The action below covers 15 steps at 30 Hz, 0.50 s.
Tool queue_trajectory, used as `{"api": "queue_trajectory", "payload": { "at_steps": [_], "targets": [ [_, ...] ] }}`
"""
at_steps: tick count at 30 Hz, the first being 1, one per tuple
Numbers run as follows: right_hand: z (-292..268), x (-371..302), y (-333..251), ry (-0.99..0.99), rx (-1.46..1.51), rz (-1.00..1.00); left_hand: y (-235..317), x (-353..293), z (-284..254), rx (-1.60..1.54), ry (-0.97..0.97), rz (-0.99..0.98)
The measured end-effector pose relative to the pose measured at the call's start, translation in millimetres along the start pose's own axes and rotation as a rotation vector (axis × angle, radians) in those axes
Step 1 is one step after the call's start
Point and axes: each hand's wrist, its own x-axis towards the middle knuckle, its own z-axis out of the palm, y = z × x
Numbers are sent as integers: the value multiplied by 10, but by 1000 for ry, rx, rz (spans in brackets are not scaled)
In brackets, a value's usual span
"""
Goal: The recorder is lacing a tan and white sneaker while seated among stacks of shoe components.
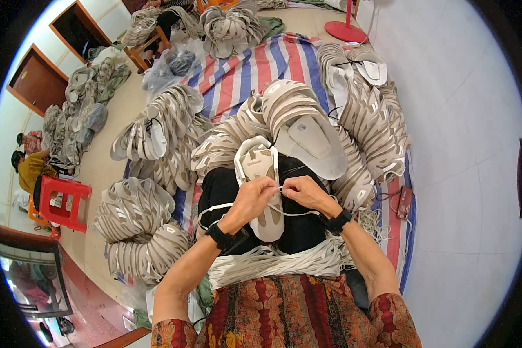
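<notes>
A beige and white shoe upper (255, 158) lies lengthwise over the dark cloth (219, 188) on my lap, its toe pointing toward me. Above its middle, a pale flat shoelace (217, 207) runs between my hands, with loose ends trailing out to both sides. My left hand (254, 195) has its fingertips pinched on the lace. Close beside it, my right hand (306, 192) also pinches the lace, thumb and forefinger together. The lace holes under my fingers are partly hidden. A thick bundle of pale shoelaces (275, 264) rests across my lap nearer to me.
Tied stacks of shoe uppers (134, 209) stand to my left, with more stacks (371, 124) at right and ahead. They sit on a striped tarp (252, 66). A pale wall (452, 145) borders the right. Far left are a red stool (65, 203) and a seated person (33, 171).
</notes>
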Motion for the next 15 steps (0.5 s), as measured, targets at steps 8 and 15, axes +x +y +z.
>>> {"api": "queue_trajectory", "payload": {
  "at_steps": [8,15],
  "targets": [
    [18,-6,-55,22,122,-16,-47,11,19,-335,-75,-179],
    [6,-55,-194,304,-87,-75,-179,-227,-259,-486,460,-207]
  ]
}}
